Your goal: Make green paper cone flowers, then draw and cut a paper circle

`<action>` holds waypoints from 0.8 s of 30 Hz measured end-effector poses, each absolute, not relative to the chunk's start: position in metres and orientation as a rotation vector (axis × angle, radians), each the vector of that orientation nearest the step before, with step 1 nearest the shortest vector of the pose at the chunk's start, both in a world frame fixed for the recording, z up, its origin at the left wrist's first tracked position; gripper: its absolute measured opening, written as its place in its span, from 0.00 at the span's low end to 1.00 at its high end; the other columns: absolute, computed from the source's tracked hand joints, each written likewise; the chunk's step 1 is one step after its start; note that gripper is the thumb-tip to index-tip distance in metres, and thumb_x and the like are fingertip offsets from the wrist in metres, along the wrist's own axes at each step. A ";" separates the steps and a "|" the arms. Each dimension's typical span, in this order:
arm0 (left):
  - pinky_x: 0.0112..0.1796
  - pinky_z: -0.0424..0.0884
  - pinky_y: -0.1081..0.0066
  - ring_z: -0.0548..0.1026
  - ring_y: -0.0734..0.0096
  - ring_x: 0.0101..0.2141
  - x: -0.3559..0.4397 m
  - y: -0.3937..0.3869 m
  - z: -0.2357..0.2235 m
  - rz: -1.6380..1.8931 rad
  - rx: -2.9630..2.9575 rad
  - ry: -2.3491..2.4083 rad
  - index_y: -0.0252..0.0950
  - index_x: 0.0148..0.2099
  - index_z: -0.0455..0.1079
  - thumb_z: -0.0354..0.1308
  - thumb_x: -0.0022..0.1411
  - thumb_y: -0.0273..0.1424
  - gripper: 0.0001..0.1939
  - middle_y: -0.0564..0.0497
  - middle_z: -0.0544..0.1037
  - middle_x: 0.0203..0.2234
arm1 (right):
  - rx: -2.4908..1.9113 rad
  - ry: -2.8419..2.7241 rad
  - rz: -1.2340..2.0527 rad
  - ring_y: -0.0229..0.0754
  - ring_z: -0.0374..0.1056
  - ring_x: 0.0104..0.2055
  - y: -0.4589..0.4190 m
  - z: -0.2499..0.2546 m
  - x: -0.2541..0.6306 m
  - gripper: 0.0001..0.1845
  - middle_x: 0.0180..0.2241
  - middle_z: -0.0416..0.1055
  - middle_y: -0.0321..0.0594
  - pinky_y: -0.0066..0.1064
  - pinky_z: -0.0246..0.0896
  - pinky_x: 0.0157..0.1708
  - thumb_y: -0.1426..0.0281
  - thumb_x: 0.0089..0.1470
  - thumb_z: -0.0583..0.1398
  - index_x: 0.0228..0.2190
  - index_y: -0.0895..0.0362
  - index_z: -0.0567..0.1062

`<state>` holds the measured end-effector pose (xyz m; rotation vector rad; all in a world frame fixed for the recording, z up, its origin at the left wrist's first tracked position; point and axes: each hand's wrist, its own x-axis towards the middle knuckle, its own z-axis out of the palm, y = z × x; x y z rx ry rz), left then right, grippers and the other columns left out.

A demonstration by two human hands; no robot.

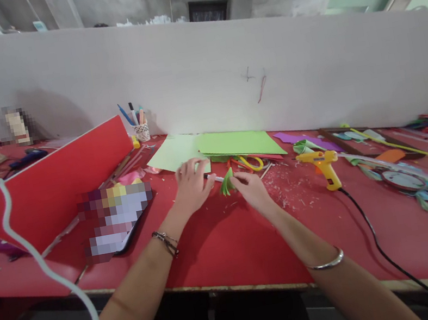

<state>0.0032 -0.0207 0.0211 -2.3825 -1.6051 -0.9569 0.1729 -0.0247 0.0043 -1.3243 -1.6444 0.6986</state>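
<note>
My left hand (pixel 191 185) grips a thin white stick (pixel 214 178) that points right, low over the red table (pixel 221 247). My right hand (pixel 248 187) pinches a small folded green paper piece (pixel 227 184) at the stick's tip. Both hands meet near the table's middle, just in front of light green paper sheets (pixel 231 143).
A yellow glue gun (pixel 322 164) with a black cord stands to the right. Scissors with yellow handles (pixel 251 162) lie behind my hands. A phone (pixel 119 218) lies left, a pen cup (pixel 141 128) at the back, a red divider (pixel 48 183) left, paper crafts (pixel 403 176) right.
</note>
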 end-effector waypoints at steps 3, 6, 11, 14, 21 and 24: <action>0.46 0.56 0.64 0.61 0.65 0.44 0.016 -0.024 0.016 -1.141 -2.688 -1.445 0.36 0.50 0.59 0.38 0.62 0.37 0.19 0.46 0.66 0.43 | -1.288 -1.747 0.648 0.38 0.62 0.26 -0.025 0.004 0.172 0.11 0.23 0.68 0.37 0.27 0.54 0.30 0.65 0.47 0.53 0.23 0.59 0.71; 0.42 0.60 0.68 0.64 0.68 0.39 0.021 -0.023 0.010 -1.238 -2.922 -1.383 0.34 0.44 0.62 0.37 0.63 0.37 0.17 0.46 0.68 0.37 | -1.230 -1.827 0.586 0.38 0.63 0.29 -0.026 0.004 0.171 0.10 0.26 0.69 0.39 0.27 0.55 0.31 0.68 0.47 0.53 0.25 0.59 0.72; 0.37 0.63 0.69 0.65 0.69 0.34 0.019 -0.016 0.003 -1.226 -2.965 -1.452 0.34 0.33 0.63 0.42 0.61 0.37 0.14 0.49 0.67 0.30 | -1.199 -1.907 0.469 0.37 0.63 0.29 -0.030 0.005 0.168 0.09 0.26 0.69 0.39 0.27 0.54 0.30 0.71 0.46 0.53 0.25 0.59 0.73; 0.38 0.63 0.69 0.66 0.70 0.35 0.017 -0.014 0.002 -1.260 -2.938 -1.458 0.34 0.34 0.65 0.44 0.61 0.33 0.11 0.49 0.67 0.32 | -1.209 -1.899 0.460 0.37 0.62 0.27 -0.031 0.006 0.167 0.09 0.24 0.68 0.38 0.27 0.55 0.29 0.70 0.47 0.54 0.25 0.58 0.73; 0.37 0.65 0.70 0.67 0.71 0.34 0.016 -0.015 0.004 -1.391 -2.845 -1.454 0.35 0.41 0.64 0.48 0.59 0.31 0.09 0.49 0.69 0.33 | -1.210 -1.699 0.716 0.38 0.66 0.30 -0.029 0.007 0.168 0.12 0.29 0.72 0.41 0.28 0.59 0.32 0.66 0.47 0.55 0.30 0.59 0.75; 0.35 0.66 0.70 0.67 0.71 0.35 0.017 -0.016 0.005 -1.436 -2.835 -1.469 0.35 0.41 0.64 0.48 0.59 0.31 0.09 0.48 0.69 0.34 | -1.181 -1.615 0.935 0.38 0.67 0.30 -0.028 0.008 0.170 0.13 0.32 0.73 0.40 0.29 0.61 0.34 0.66 0.46 0.56 0.33 0.59 0.75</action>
